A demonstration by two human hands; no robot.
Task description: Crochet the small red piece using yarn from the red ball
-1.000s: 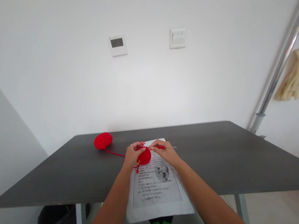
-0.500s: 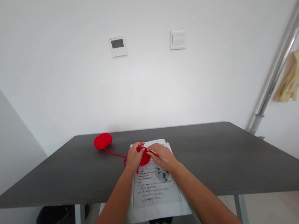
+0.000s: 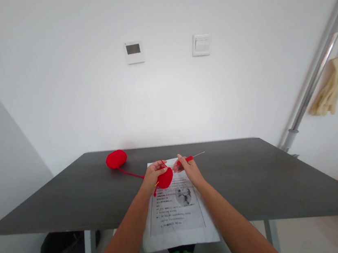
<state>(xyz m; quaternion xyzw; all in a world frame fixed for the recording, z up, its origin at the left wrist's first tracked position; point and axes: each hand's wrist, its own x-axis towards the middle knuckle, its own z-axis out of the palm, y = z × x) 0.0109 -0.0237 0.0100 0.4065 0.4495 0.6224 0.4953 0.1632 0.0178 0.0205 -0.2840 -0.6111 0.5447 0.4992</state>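
Red yarn ball (image 3: 116, 159) sits near the worktop's (image 3: 243, 176) far-left corner, its strand (image 3: 130, 174) running to the left hand (image 3: 152, 174). A printed sheet (image 3: 175, 228) overhangs the front edge. Above it, the left hand pinches a red crocheted disc (image 3: 165, 178); the right hand's (image 3: 190, 170) curled fingers grip a red-handled crochet hook (image 3: 189, 159).

We saw that the yarn ball (image 3: 116, 159) at left was red, the round piece (image 3: 165, 178) also red, the paper (image 3: 180, 235) white with black print, the table (image 3: 243, 172) dark grey.
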